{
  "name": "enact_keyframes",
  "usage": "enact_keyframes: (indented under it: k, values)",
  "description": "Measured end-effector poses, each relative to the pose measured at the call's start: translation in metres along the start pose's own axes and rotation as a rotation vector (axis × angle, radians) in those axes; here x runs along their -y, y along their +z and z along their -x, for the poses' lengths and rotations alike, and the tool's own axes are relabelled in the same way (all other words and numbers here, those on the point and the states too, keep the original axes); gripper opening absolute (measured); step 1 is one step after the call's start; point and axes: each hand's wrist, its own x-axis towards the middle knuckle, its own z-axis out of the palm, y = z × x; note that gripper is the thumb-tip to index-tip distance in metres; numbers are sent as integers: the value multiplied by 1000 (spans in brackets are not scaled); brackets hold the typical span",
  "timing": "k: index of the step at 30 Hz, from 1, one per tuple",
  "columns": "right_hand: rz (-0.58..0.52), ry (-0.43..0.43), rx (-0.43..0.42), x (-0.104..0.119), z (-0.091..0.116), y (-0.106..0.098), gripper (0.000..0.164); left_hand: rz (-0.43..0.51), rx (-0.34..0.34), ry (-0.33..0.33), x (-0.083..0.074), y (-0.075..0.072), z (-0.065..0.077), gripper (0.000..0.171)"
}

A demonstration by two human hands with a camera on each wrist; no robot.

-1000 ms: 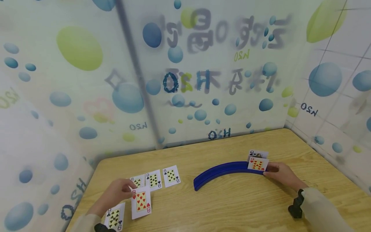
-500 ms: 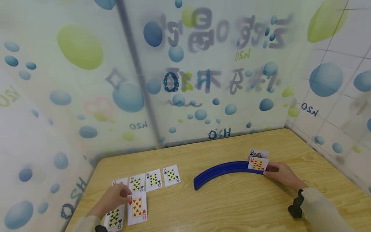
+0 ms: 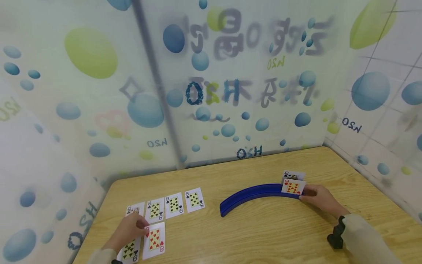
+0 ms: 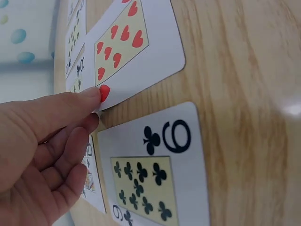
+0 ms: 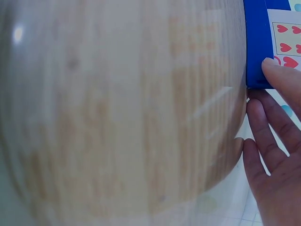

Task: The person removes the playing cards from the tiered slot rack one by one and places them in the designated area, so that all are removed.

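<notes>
Eight of hearts (image 3: 155,241) is pinched at one corner by the left hand (image 3: 128,228), left of the blue rack (image 3: 252,193); if dragged askew, nine of clubs (image 3: 130,251) could be snagged. The rack's right end is gripped by the right hand (image 3: 321,200); with any jolt, nine of hearts (image 3: 292,186) could be tipped out. Also left of the rack, a face card (image 3: 140,206) is half covered, its suit unreadable.

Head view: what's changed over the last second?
The left hand has drawn the eight of hearts left and toward the person, corner still pinched. The eight of clubs, partly covered before, now shows fully; a face card left of it now shows partly. No visible new grip or release.

Unchanged: right hand on the right end of the blue card holder.
</notes>
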Motion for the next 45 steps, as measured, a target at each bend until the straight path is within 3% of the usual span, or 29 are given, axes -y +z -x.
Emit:
enact_keyframes:
  k: [35, 40, 45]
  values:
    - [-8, 0, 0, 3, 2, 1, 45, -18, -31, 10, -3, 1, 7, 11]
    - [-13, 17, 2, 6, 4, 0, 46, -25, -56, 40, -14, -6, 5, 12]
    - [-9, 32, 2, 5, 3, 0, 47, 4, -82, 127, -36, -13, 5, 10]
